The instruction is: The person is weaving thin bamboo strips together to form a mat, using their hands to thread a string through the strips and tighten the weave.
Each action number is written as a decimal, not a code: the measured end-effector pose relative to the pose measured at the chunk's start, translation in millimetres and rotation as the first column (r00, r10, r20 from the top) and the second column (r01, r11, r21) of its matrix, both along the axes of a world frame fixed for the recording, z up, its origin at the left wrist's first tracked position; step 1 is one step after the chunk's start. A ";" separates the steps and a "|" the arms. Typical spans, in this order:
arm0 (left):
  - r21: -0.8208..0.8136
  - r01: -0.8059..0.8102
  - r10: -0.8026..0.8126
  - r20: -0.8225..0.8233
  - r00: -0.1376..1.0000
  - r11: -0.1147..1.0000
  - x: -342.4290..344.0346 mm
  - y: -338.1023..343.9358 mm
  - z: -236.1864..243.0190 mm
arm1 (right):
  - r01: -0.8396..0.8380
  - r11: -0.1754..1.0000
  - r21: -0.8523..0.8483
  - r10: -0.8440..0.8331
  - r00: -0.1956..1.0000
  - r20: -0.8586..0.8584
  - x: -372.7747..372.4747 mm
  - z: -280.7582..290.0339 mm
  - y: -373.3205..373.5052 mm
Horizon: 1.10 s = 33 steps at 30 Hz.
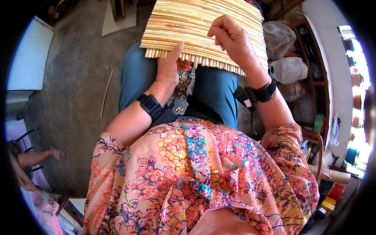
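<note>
A mat of pale straw-coloured stalks rests across my knees, its upper stalks running sideways over a lower layer whose cut ends line the near edge. My left hand holds that near edge, thumb on top and the other fingers partly hidden below. Above the mat, towards its right side, my right hand is raised with the fingers curled and pinched together. Whatever the pinch holds is too small to make out. A thin white strip hangs beneath the near edge, between my legs.
Short cut stalk pieces lie between my legs. One long loose stalk is on the floor to the left. Filled plastic bags crowd a wooden shelf on the right. Another person's leg shows at far left.
</note>
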State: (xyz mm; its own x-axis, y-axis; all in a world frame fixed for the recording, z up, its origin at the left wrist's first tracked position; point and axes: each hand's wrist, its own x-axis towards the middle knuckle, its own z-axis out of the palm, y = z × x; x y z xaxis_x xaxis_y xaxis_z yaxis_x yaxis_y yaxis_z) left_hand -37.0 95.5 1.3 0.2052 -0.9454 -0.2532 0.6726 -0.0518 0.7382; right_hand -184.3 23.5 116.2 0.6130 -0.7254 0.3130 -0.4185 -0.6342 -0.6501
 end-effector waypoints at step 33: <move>-0.105 -0.104 0.098 -0.057 0.994 0.989 -3.7 -1.1 5.1 | -0.112 0.990 -0.083 0.072 0.919 -0.387 -1.5 1.1 3.8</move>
